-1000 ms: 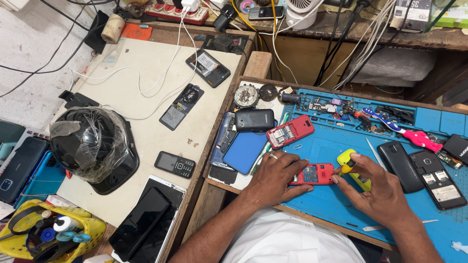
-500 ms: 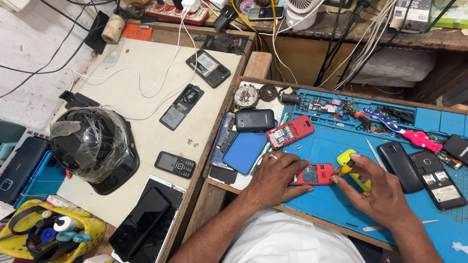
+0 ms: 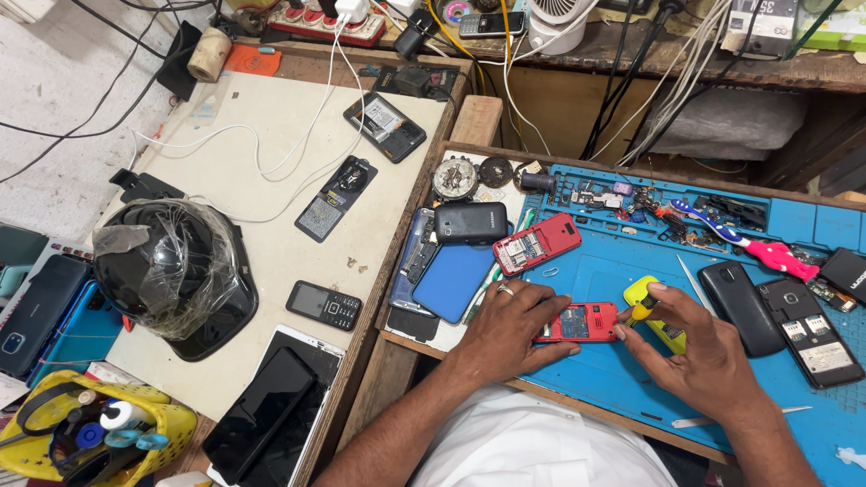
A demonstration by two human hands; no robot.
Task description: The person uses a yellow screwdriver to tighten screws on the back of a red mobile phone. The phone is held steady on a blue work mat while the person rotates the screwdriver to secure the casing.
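Observation:
My left hand [image 3: 511, 326] presses down on a small red phone body [image 3: 582, 322] that lies open, circuit side up, on the blue repair mat [image 3: 613, 271]. My right hand [image 3: 699, 352] grips a yellow-handled screwdriver [image 3: 651, 311], its tip at the right end of that red phone. A second red phone shell [image 3: 538, 243] lies a little farther back on the mat, beside a black phone [image 3: 470, 222].
Two dark phones with back covers off [image 3: 776, 316] lie right of my hand, near a pink and blue toothbrush [image 3: 749, 242] and loose parts. On the beige table to the left sit a plastic-wrapped black helmet [image 3: 171, 271], a keypad phone [image 3: 323, 305], tablets [image 3: 271, 410] and white cables. A yellow basket [image 3: 99, 433] stands at the bottom left.

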